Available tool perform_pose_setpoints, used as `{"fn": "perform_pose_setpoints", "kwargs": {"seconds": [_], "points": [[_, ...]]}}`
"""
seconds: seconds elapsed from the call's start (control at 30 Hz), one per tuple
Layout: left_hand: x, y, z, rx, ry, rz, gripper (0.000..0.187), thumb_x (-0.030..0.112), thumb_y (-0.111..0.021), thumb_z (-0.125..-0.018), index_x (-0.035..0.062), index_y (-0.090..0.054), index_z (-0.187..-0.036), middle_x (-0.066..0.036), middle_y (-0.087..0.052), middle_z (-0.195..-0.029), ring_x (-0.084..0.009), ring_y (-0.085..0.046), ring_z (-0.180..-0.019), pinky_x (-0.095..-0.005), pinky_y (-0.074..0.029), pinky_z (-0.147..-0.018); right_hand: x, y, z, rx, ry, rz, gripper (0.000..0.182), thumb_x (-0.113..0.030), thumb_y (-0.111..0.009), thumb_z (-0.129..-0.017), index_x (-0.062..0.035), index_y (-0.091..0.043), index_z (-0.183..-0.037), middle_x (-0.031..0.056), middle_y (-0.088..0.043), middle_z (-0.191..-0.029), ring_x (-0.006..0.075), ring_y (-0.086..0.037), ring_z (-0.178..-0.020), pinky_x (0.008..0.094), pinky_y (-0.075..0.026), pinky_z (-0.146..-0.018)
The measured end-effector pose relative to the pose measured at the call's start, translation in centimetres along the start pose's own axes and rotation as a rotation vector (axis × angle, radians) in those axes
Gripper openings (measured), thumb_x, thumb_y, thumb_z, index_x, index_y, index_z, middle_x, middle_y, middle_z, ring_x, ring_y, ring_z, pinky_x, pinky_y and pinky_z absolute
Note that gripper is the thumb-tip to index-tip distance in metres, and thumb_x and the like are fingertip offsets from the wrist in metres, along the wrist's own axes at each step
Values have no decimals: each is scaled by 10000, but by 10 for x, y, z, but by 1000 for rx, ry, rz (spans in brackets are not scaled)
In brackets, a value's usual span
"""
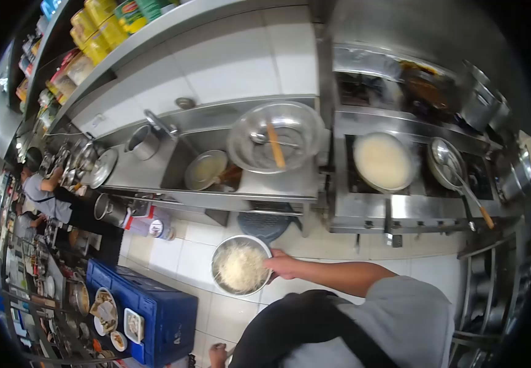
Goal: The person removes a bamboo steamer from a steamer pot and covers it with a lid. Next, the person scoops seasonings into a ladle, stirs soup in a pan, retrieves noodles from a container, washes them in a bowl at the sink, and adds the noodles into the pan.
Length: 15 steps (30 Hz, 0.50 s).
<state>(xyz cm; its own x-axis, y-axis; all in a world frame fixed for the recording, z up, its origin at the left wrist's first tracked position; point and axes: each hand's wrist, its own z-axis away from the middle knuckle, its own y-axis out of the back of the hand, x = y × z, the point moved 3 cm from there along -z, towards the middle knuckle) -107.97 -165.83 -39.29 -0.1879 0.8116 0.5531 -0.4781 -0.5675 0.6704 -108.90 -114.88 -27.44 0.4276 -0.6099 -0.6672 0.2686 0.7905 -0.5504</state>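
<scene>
My right hand (284, 266) grips the rim of a round metal bowl (215, 283), held out over the tiled floor. Inside lies a heap of pale, fine shreds (240, 268) that look like grated cheese. At the bottom edge, my left hand (217, 355) is only partly in view and small, its fingers unclear. Beyond the bowl, a pan of creamy pale liquid (384, 161) sits on the stove (370, 211). Beside it on the burner rests another pan (446, 161) with a ladle in it.
Along the wall runs a steel sink counter (265, 187) bearing a large clear bowl (241, 156) with a wooden-handled utensil. A small pot (143, 143) stands near the tap. A blue cooler box (167, 319) is at lower left. Another person (54, 193) works at far left.
</scene>
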Motion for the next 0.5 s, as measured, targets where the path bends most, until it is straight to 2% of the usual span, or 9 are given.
{"fn": "perform_pose_setpoints", "kwargs": {"seconds": [0.03,0.1,0.2,0.23,0.27,0.3,0.37,0.4,0.5], "points": [[-9,11,-6,2,134,54,333,230,-664,-818,-35,-694,-1017,-146,-717,-881,-190,-666,-789,-339,-524,-702,-17,-7,-10,23,33,-34,449,-56,-542,-843,-72,-483,-1288,156,-628,-1121,328,-678,-887,465,-600,-595],[-6,24,-30,47,249,213,259,200,-647,-825,-27,-670,-947,-124,-680,-826,-195,-648,-747,-350,-514,-637,-48,-18,-30,45,96,-84,426,-40,-527,-855,-62,-484,-1278,164,-634,-1117,329,-676,-910,481,-596,-625],[97,72,-100,108,226,484,171,156,-622,-835,-15,-634,-843,-90,-624,-742,-201,-620,-683,-366,-499,-540,-93,-36,-63,164,139,-169,413,-27,-500,-854,-49,-481,-1266,172,-635,-1106,332,-676,-897,491,-576,-635],[94,83,-165,113,212,529,178,156,-620,-842,-22,-631,-852,-91,-627,-738,-193,-616,-688,-353,-500,-559,-102,-37,-85,158,145,-153,413,-27,-500,-854,-49,-481,-1266,172,-635,-1106,332,-676,-897,491,-576,-635],[100,96,-240,142,21,469,214,173,-626,-852,-37,-643,-890,-91,-634,-746,-162,-607,-691,-314,-492,-585,-113,-39,-106,143,192,-195,411,-24,-487,-849,-43,-478,-1260,175,-634,-1103,335,-675,-878,490,-564,-631],[166,126,-276,147,-77,249,269,204,-608,-877,-25,-635,-1016,-79,-642,-762,-163,-591,-635,-289,-480,-515,-124,-42,-129,132,242,-238,410,-21,-474,-845,-37,-476,-1255,177,-632,-1100,337,-673,-859,488,-552,-627],[272,159,-365,128,-270,451,278,200,-655,-861,-38,-642,-1004,-93,-671,-813,-163,-610,-724,-312,-496,-640,-149,-53,-169,159,266,-209,438,-24,-465,-835,-41,-456,-1273,180,-623,-1115,337,-665,-851,480,-537,-625],[325,176,-413,130,-451,362,282,201,-652,-869,-30,-636,-1029,-87,-671,-834,-154,-610,-745,-305,-499,-667,-161,-63,-188,233,297,-239,447,-28,-463,-837,-46,-446,-1284,183,-618,-1124,337,-663,-862,482,-536,-627],[501,216,-491,-9,-712,393,325,218,-662,-869,-23,-629,-1085,-130,-686,-931,-194,-650,-858,-314,-507,-763,-190,-83,-251,310,395,-316,476,-33,-465,-842,-62,-419,-1315,188,-605,-1154,339,-658,-911,492,-546,-644]]}}
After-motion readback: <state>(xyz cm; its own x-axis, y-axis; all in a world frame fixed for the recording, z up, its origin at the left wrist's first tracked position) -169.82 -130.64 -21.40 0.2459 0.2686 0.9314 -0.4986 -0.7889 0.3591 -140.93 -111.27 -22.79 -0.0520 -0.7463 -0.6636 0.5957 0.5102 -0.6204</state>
